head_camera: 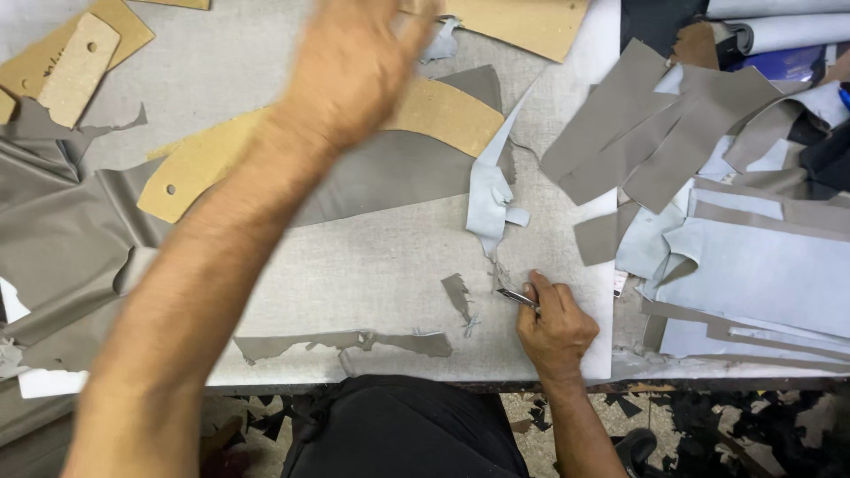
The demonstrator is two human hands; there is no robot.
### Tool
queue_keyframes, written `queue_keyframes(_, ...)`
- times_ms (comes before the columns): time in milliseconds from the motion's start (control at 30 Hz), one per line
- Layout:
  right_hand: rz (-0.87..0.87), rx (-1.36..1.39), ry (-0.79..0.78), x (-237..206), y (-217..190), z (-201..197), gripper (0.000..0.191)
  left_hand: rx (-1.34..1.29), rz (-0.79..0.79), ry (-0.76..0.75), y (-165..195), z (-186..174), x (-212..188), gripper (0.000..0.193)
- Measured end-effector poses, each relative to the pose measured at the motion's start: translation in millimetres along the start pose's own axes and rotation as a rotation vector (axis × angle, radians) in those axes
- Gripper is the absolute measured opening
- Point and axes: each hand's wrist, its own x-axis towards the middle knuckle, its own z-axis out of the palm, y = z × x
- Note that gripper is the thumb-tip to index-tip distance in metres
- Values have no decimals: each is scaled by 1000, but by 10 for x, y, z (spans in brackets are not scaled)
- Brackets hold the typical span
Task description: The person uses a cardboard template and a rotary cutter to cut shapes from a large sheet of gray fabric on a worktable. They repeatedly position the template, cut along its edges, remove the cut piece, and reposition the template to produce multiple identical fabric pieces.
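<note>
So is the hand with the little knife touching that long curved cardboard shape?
Apart. The head view shows the right hand with its knife low on the cutting board, bare board separating it from the curved cardboard pattern.

Coarse, matt woven cloth in pale grey covering the worktop (372, 265). Smooth grey leather sheet (62, 230) with a soft, faint sheen, creased at far left. Curved template (434, 111) of tan fibreboard, matt and slightly grainy, punched with a small hole. Similar tan board pieces (75, 62) at upper left, dull and dry-looking. Pale blue-grey strip (489, 190), suede-like and fuzzy on its underside. Thin ragged grey offcuts (354, 341), matt. Small bright metal blade (516, 297), glossy, gripped in right hand (553, 332). Stacked cut panels (753, 257), grey smooth faces and pale napped backs.
</note>
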Motion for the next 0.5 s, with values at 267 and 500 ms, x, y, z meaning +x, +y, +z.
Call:
queue_keyframes(267,-52,59,65,-104,144,103,19,-776,-133,-615,1509,132,-1002,20)
queue_keyframes(500,-103,-46,-7,-224,385,264,21,-789,-441,-793,1380,-798,-2946,22)
